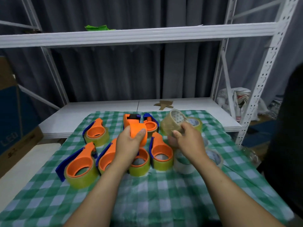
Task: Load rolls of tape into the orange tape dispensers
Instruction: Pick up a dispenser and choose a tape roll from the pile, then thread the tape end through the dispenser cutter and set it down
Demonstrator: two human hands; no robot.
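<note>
The left hand wraps around an empty orange dispenser, the right hand pinches a tape roll — next, seating that roll onto the hub, I'd say.

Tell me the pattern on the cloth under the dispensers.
Green and white checks on the cloth, head view.

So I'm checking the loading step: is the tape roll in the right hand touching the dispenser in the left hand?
Apart. The head view shows green cloth between the tape roll and the dispenser.
</note>
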